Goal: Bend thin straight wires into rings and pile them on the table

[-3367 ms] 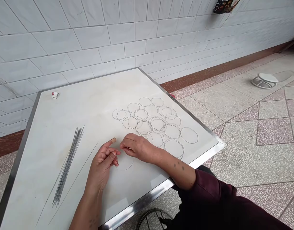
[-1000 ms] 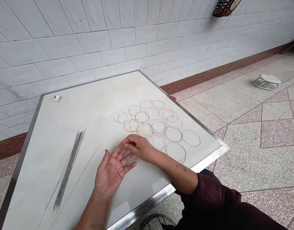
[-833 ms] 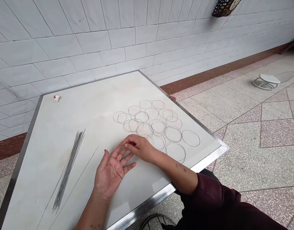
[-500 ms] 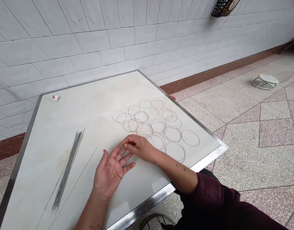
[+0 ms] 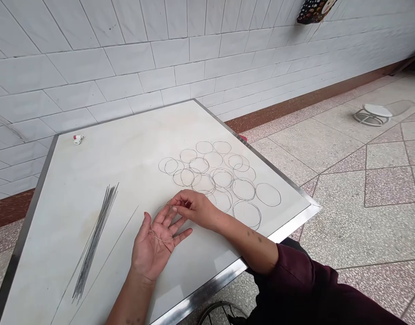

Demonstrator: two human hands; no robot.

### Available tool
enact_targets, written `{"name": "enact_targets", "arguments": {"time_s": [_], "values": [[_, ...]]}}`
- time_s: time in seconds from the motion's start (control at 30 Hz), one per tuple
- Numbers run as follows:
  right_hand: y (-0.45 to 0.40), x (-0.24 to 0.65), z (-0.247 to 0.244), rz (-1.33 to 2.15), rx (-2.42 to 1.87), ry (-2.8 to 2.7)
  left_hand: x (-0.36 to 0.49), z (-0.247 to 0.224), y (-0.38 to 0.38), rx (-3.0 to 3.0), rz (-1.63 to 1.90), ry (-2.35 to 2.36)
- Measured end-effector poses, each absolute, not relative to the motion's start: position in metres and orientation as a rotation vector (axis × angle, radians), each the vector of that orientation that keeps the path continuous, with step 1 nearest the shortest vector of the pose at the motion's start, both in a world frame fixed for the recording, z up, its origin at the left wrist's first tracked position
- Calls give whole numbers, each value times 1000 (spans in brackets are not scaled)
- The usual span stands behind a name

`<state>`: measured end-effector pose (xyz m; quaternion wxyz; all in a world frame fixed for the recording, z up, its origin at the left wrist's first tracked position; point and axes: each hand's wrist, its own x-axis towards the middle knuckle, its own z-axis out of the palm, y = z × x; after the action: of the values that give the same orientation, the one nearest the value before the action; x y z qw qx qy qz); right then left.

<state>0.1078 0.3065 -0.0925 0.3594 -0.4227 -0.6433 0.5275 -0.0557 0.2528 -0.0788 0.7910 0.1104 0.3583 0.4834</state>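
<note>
Wire ring [image 5: 154,234] — right hand [image 5: 196,209] pinching, left hand [image 5: 156,250] palm-up beneath; loops [image 5: 214,178] beyond

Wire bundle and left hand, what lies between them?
The head view shows one separate wire lying on the tabletop between the bundle and the left hand.

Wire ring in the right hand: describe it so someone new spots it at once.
Over the near side of the white table, find the right hand beside the upturned left hand. Pinched in the right hand is a thin wire ring, its lower arc crossing the left palm. The other rings lie on the table; this one is held up.
</note>
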Motion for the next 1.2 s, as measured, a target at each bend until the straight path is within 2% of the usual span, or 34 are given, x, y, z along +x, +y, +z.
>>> {"name": "enact_targets", "arguments": {"time_s": [0.33,0.7,1.2], "values": [[309,110,-91,1373,-1091,-1627,-58,-80,254,217,1045,718],[306,110,-92,1154,-1227,-1755,-56,-78,255,162,1220,744],[305,110,-95,1035,-1190,-1848,-56,-76,252,206,1151,692]]}}
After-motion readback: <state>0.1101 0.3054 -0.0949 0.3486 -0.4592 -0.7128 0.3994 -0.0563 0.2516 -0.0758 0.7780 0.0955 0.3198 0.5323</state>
